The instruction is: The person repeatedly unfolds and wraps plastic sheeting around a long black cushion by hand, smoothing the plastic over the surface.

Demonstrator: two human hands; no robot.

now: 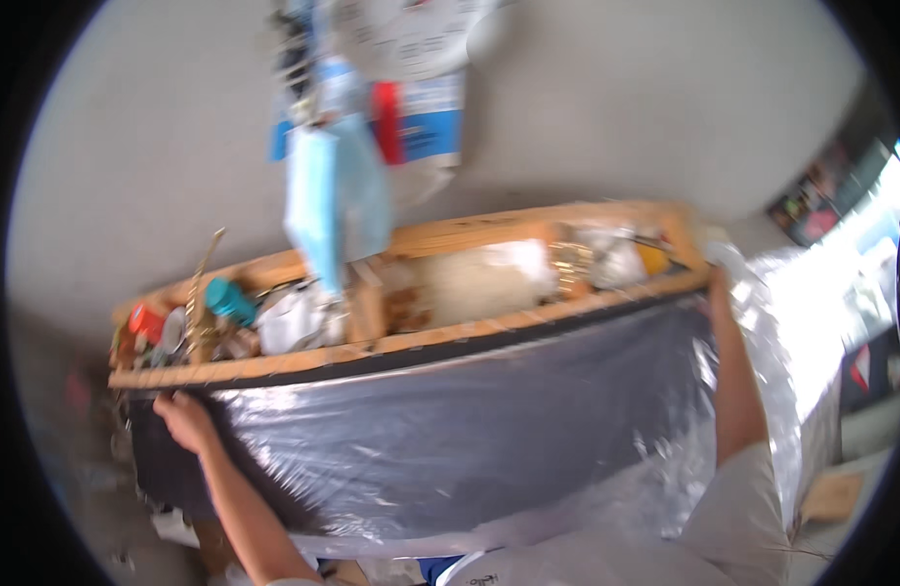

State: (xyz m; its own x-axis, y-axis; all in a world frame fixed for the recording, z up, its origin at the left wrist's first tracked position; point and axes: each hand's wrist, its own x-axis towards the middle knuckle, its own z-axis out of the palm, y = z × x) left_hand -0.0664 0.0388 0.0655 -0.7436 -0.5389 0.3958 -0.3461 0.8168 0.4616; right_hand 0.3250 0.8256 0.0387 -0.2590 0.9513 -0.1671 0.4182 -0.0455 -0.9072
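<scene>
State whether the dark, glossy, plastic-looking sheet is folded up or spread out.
Spread out: the sheet shows as one broad, shiny surface between the left hand and the right hand.

Pale grey fabric shirt point(606, 568) along the lower edge, loose sleeve point(731, 503) lower right, small dark lettering point(480, 580); hands point(188, 422) bare.

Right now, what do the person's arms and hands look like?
The left hand and left forearm look bare, without a glove. The right forearm is bare too, below a light grey sleeve. The right hand is too blurry for details.
</scene>
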